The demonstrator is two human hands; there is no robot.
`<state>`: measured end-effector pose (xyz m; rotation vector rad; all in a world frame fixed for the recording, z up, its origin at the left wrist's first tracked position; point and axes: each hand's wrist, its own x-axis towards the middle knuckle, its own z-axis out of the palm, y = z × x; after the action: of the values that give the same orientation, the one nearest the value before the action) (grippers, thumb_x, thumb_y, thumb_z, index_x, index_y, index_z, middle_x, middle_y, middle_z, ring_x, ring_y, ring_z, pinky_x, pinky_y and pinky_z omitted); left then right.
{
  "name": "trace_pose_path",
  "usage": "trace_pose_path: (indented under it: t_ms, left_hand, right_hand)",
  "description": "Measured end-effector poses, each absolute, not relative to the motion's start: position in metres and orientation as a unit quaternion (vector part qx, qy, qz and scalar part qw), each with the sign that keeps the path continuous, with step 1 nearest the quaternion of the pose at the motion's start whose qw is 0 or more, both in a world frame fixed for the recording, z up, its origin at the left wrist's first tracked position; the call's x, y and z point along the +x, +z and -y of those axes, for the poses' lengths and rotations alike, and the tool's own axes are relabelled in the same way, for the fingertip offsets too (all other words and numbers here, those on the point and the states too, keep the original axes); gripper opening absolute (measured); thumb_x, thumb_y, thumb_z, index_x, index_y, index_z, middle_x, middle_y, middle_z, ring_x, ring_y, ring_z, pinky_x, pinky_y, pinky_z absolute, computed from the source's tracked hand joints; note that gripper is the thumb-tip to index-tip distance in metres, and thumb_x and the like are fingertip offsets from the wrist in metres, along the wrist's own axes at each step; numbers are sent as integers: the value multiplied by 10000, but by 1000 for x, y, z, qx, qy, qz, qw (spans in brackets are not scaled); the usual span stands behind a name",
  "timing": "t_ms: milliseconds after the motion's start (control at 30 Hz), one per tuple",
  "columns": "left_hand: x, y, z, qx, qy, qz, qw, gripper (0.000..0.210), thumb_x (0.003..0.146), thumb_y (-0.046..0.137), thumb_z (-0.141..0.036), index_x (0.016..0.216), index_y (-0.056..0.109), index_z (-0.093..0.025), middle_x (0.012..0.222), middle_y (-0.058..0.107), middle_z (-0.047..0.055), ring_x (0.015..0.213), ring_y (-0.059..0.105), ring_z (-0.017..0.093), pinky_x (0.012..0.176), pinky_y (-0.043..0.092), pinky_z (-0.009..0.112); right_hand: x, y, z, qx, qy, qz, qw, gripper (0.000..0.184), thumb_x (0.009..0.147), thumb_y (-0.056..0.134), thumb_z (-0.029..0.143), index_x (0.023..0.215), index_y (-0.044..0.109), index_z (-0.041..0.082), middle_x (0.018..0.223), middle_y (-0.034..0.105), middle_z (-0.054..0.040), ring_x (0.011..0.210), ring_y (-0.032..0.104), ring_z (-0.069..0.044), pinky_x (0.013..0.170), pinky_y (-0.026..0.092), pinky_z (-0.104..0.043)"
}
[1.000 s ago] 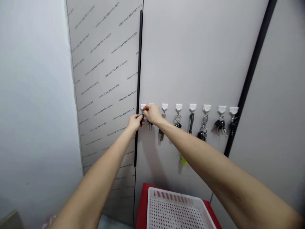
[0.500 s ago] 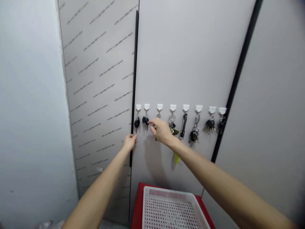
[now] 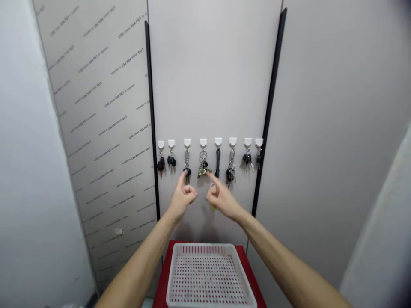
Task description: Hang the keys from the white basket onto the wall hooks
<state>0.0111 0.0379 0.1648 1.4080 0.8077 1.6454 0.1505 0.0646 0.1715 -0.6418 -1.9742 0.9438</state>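
The left hand (image 3: 182,199) and right hand (image 3: 224,200) each raise an index finger, apart from the curled others, partly covering hanging keys (image 3: 188,172); contact is unclear. Hooks (image 3: 203,142) run above the fingertips, black handles (image 3: 269,107) flank them, a basket (image 3: 205,249) sits below; left of them, a panel (image 3: 96,145) reads "LOG chem ASA PET".

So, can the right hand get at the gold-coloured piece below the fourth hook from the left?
Probably yes: the right hand has its index finger close to the gold-coloured piece, nothing visible between them; whether they touch is unclear.
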Motion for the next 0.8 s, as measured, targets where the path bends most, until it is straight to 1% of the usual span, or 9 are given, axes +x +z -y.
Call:
trace_pose_path:
  t_ms: [33, 67, 133, 267, 533, 600, 667, 733, 800]
  left_hand:
    - [20, 183, -32, 577, 657, -277, 398, 748, 560, 502, -99, 1174, 100, -246, 489, 402, -95, 414, 319, 21, 423, 243, 155]
    - [27, 198, -27, 591, 661, -244, 393, 755, 567, 497, -97, 1175, 83, -269, 498, 401, -93, 426, 328, 22, 435, 255, 158]
    - [38, 219, -19, 605, 668, -202, 384, 759, 575, 485, -90, 1176, 67, -289, 503, 391, -90, 435, 336, 25, 446, 268, 163]
    - [46, 229, -16, 609, 669, -183, 385, 763, 574, 467, -79, 1180, 56, -292, 498, 380, -87, 429, 332, 28, 448, 278, 170]
    - [44, 214, -26, 620, 648, -201, 395, 749, 576, 479, -88, 1179, 78, -281, 485, 373, -94, 420, 314, 18, 453, 278, 161]
    - [31, 204, -35, 611, 646, -261, 375, 730, 570, 491, -101, 1176, 113, -252, 504, 393, -85, 430, 333, 22, 457, 288, 162]
    - [9, 194, -47, 572, 658, -366, 325, 666, 564, 501, -123, 1152, 198, -196, 575, 444, -51, 479, 385, 40, 482, 320, 178]
    - [-18, 188, -61, 508, 682, -481, 213, 554, 558, 507, -143, 1078, 318, -150, 712, 482, 9, 603, 444, 79, 563, 361, 215]
    - [-42, 188, -73, 454, 688, -563, 54, 445, 556, 513, -163, 987, 404, -146, 848, 470, 49, 773, 448, 127, 691, 357, 263]
  right_hand:
    - [152, 193, -56, -209, 366, 768, 482, 681, 634, 421, 123, 1197, 53, 230, 492, 355, 85, 410, 308, -39, 404, 280, -165]
    - [153, 210, -49, -174, 355, 752, 528, 695, 641, 421, 123, 1195, 22, 254, 507, 365, 80, 424, 320, -46, 415, 293, -173]
    - [157, 232, -38, -128, 342, 731, 577, 709, 644, 421, 117, 1187, 0, 292, 507, 362, 79, 430, 326, -54, 422, 305, -183]
    - [163, 233, -35, -110, 357, 720, 585, 715, 641, 415, 109, 1183, -2, 315, 487, 345, 84, 401, 306, -57, 398, 298, -193]
    - [151, 216, -50, -137, 376, 723, 563, 723, 622, 422, 115, 1191, 7, 282, 476, 356, 97, 388, 309, -40, 391, 288, -172]
    - [141, 205, -62, -185, 366, 736, 538, 655, 620, 426, 136, 1184, 109, 243, 475, 363, 95, 387, 321, -38, 391, 291, -169]
    - [129, 195, -77, -255, 332, 759, 499, 491, 622, 428, 176, 1100, 314, 185, 491, 394, 76, 407, 357, -45, 402, 307, -177]
    - [115, 191, -91, -312, 271, 781, 468, 332, 629, 427, 219, 951, 456, 146, 548, 457, 39, 466, 415, -62, 455, 345, -197]
    - [99, 195, -101, -342, 188, 792, 469, 278, 639, 425, 247, 890, 490, 146, 658, 514, 1, 548, 460, -80, 547, 373, -220]
